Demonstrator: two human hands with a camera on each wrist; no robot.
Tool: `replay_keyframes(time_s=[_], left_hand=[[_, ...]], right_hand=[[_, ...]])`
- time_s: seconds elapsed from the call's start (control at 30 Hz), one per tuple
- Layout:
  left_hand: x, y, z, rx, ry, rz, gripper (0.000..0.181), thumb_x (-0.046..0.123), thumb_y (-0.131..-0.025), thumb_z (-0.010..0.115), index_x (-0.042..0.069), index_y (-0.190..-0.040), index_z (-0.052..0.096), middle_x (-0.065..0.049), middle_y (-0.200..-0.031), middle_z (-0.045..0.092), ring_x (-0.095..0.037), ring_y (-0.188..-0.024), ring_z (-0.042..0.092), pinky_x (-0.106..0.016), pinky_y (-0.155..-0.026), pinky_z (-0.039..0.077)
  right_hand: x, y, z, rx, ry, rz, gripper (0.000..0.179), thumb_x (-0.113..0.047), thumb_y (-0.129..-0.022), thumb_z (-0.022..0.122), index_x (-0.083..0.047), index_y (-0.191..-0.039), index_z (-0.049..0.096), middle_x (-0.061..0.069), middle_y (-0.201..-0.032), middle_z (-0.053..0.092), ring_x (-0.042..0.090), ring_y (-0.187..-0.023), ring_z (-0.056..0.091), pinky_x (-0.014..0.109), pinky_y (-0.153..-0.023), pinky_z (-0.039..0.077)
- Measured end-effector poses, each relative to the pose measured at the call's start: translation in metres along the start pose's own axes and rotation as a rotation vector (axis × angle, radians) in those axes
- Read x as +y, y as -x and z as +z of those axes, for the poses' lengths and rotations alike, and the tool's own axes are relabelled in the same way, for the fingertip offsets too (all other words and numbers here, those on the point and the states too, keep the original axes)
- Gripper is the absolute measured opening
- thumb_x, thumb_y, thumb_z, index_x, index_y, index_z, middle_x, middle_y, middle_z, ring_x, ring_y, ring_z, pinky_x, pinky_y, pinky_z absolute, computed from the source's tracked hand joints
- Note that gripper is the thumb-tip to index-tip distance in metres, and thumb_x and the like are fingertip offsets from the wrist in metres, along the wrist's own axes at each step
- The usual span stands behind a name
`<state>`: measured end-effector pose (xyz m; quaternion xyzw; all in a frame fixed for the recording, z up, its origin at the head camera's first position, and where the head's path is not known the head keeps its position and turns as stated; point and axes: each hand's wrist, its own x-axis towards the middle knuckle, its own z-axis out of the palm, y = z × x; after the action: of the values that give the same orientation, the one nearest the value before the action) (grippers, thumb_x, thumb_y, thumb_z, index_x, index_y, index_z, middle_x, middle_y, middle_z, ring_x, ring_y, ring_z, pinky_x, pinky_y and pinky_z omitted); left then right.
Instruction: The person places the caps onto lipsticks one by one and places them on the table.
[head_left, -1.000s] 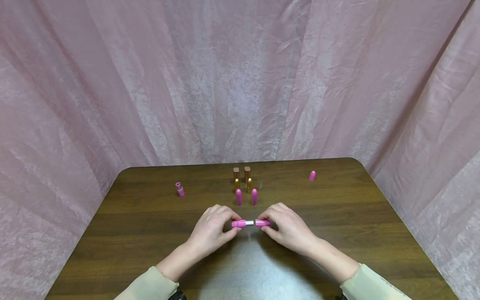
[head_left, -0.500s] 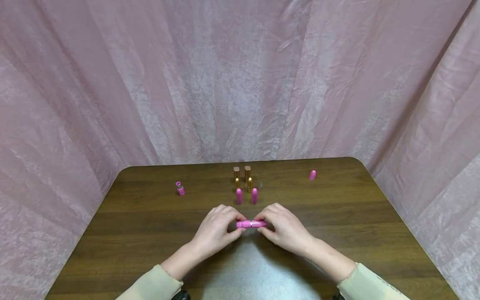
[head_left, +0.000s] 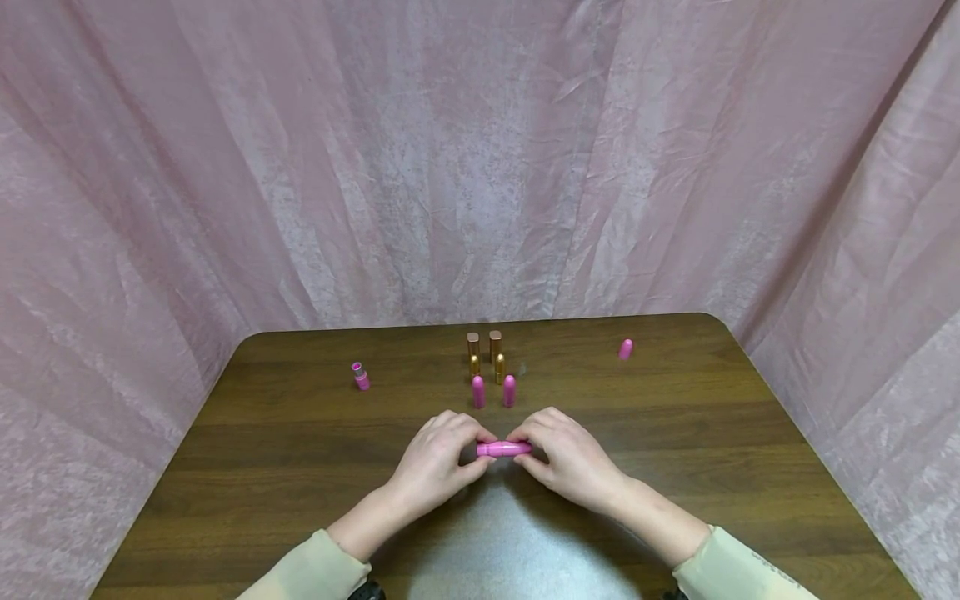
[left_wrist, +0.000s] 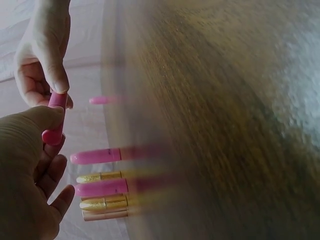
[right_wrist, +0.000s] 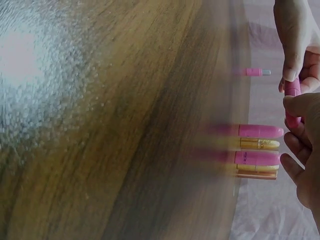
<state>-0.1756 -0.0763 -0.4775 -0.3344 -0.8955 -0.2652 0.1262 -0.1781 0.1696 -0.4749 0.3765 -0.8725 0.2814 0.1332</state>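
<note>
Both hands hold one pink lipstick (head_left: 503, 448) level above the table, its cap pushed onto its base with no silver showing between. My left hand (head_left: 435, 457) pinches the base end between thumb and fingers. At the cap end, my right hand (head_left: 566, 454) pinches with thumb and fingers. In the left wrist view the lipstick (left_wrist: 57, 117) runs from one hand's thumb to the other's. Just beyond the hands stand two capped pink lipsticks, a left one (head_left: 478, 392) and a right one (head_left: 509, 391).
Behind the pink pair stand two gold lipsticks (head_left: 499, 368) and two copper-brown ones (head_left: 495, 344). An uncapped pink lipstick base (head_left: 361, 377) stands at the left, a loose pink cap (head_left: 626, 349) at the far right. A pink curtain (head_left: 480, 167) hangs behind the wooden table (head_left: 262, 467).
The hands have drawn together and the cap has slid over the silver part of the base, closing the gap. The standing lipsticks have stayed in place.
</note>
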Motion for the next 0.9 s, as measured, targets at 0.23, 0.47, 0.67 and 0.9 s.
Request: replay_keyframes(time_s=[0.23,0.47,0.67,0.9], left_hand=[[0.004,-0.0017,0.0012,-0.004,0.0,-0.007,0.021,0.026,-0.085,0.085,0.027,-0.103,0.073,0.018,-0.099,0.067,-0.006,-0.097,0.057,-0.031,-0.088,0.048],[0.0071,-0.0014,0.0032,-0.02,-0.001,-0.018,0.02,0.026,-0.085,0.085,0.026,-0.102,0.074,0.018,-0.098,0.066,-0.006,-0.096,0.056,-0.03,-0.086,0.048],[0.008,0.0001,0.0041,-0.043,-0.007,-0.04,0.019,0.027,-0.086,0.084,0.026,-0.101,0.074,0.018,-0.098,0.066,-0.006,-0.095,0.056,-0.03,-0.085,0.049],[0.0069,0.0,0.0046,-0.076,-0.041,-0.09,0.018,0.034,-0.086,0.083,0.028,-0.1,0.072,0.018,-0.097,0.066,-0.007,-0.094,0.056,-0.031,-0.084,0.049]], right_hand=[[0.0015,0.0026,0.0008,0.024,0.01,-0.018,0.024,-0.015,-0.082,0.087,-0.02,-0.102,0.074,-0.012,-0.1,0.069,0.008,-0.098,0.06,0.031,-0.086,0.052],[0.0015,0.0059,0.003,0.04,0.01,-0.031,0.025,-0.014,-0.08,0.087,-0.019,-0.102,0.074,-0.012,-0.099,0.069,0.008,-0.097,0.061,0.031,-0.086,0.052],[0.0004,0.0072,0.0039,0.032,0.013,-0.028,0.024,-0.015,-0.081,0.087,-0.019,-0.101,0.074,-0.012,-0.099,0.068,0.008,-0.097,0.06,0.03,-0.086,0.052],[-0.0008,0.0054,0.0054,0.024,0.019,-0.003,0.024,-0.017,-0.082,0.086,-0.019,-0.103,0.075,-0.012,-0.1,0.069,0.009,-0.099,0.06,0.032,-0.088,0.052]])
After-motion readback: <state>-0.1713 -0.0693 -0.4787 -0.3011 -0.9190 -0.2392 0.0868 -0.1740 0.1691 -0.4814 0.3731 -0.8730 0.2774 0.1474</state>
